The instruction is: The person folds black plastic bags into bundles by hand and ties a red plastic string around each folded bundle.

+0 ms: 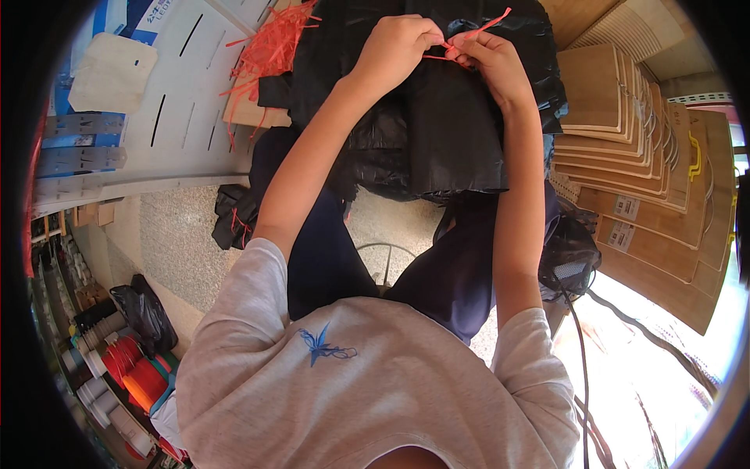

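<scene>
Near the top of the view, my left hand [404,50] and my right hand [487,58] meet, their fingertips pinching a strand of red plastic twine [492,22]. One end of the strand sticks up to the right past my right fingers. Part of it runs beneath the hands, across black plastic sheeting or bags [454,129] bunched over my lap. Whether the strand is knotted cannot be told. A heap of loose red twine [272,50] lies to the left of the black plastic.
Wooden boards [592,88] are stacked at the right, near a black mesh basket [568,252]. A white slotted panel [187,76] stands at the left. On the floor lie a small black bundle with red twine [234,217] and a black bag [143,311], beside shelved spools [143,381].
</scene>
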